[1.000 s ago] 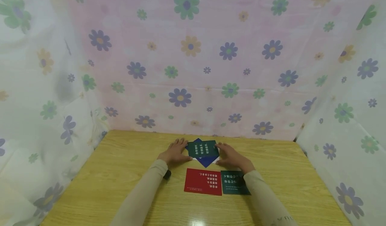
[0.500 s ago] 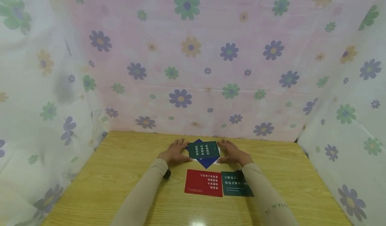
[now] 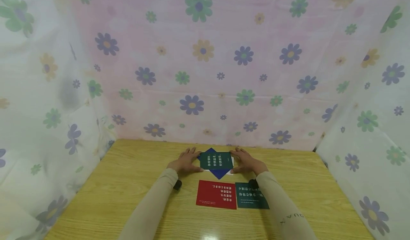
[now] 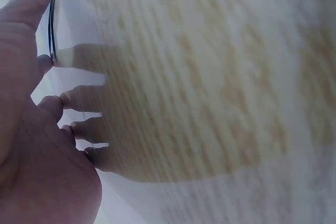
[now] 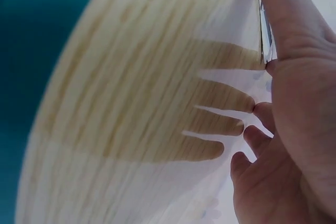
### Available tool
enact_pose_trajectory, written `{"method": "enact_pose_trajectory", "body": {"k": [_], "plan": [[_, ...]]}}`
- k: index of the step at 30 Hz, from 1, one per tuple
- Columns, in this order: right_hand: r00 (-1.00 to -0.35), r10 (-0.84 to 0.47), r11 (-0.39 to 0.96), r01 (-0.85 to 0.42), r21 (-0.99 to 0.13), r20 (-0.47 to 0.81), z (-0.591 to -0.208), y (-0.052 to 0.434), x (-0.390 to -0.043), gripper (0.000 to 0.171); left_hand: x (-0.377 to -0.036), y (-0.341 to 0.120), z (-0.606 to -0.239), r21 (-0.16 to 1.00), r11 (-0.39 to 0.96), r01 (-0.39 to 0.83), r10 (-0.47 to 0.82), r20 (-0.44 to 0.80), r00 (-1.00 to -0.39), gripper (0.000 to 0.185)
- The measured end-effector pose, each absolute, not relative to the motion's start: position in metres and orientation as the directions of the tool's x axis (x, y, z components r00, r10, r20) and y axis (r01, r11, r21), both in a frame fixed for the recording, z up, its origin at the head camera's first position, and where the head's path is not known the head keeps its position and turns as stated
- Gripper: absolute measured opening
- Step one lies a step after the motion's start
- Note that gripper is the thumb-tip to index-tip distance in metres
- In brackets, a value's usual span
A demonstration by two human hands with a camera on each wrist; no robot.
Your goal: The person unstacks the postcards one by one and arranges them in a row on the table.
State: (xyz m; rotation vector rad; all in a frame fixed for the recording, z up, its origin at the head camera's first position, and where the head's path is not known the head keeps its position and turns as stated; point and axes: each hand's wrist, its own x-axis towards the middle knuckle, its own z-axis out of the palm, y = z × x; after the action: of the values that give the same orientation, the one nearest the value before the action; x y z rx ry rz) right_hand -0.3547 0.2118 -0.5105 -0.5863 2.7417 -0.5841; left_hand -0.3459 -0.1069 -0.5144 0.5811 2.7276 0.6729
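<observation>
Flowered cloth point(image 3: 205, 72) hangs behind and to both sides of a pale wood-grain counter point(image 3: 105, 193). Near its far middle lies a small, untidy stack of cards point(image 3: 216, 161): a dark green card on top, squared to the counter's edge, and a blue one under it turned cornerwise so its points stick out front and back. The left hand point(image 3: 185, 161) rests flat at the stack's left edge and the right hand point(image 3: 248, 162) at its right edge, fingers point(image 3: 238, 152) fairly straight, touching the sides and gripping nothing. Both wrist views show spread fingers and a thin card edge at the thumb, too blurred for more.

Closer to the person, a red card point(image 3: 216, 194) and a second green card point(image 3: 251, 195) lie side by side, their edges touching; the right sleeve point(image 3: 282, 211) passes just over the green one.

The likely trouble: pressing inward from both sides with the blue card askew could buckle it or make the top card slide off. A low right forearm could also drag the near green card out of line.
</observation>
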Motion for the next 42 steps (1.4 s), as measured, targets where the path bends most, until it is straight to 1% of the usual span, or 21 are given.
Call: {"method": "enact_pose_trajectory", "body": {"k": [7, 19, 24, 34, 42], "plan": [[-0.884, -0.441, 0.832, -0.339, -0.439, -0.154, -0.511, 0.213, -0.3547, 0.097, -0.3436, -0.1055, -0.5135, 0.478, 0.819, 0.316, 0.433, -0.156, -0.888, 0.089], [-0.893, -0.436, 0.82, -0.342, -0.459, -0.114, -0.5124, 0.214, -0.3493, 0.093, -0.3434, -0.1043, -0.5115, 0.467, 0.816, 0.339, 0.453, -0.154, -0.878, 0.088], [-0.892, -0.44, 0.823, -0.353, -0.444, -0.105, -0.515, 0.2148, -0.3503, 0.094, -0.3449, -0.1033, -0.5112, 0.454, 0.82, 0.35, 0.458, -0.153, -0.875, 0.087], [-0.877, -0.479, 0.801, -0.423, -0.425, -0.031, -0.5149, 0.2162, -0.3516, 0.097, -0.3437, -0.1028, -0.5108, 0.455, 0.828, 0.327, 0.438, -0.161, -0.884, 0.088], [-0.885, -0.465, 0.8, -0.41, -0.439, -0.021, -0.5135, 0.2166, -0.3507, 0.096, -0.3437, -0.1023, -0.5094, 0.446, 0.824, 0.349, 0.457, -0.159, -0.875, 0.09]]}}
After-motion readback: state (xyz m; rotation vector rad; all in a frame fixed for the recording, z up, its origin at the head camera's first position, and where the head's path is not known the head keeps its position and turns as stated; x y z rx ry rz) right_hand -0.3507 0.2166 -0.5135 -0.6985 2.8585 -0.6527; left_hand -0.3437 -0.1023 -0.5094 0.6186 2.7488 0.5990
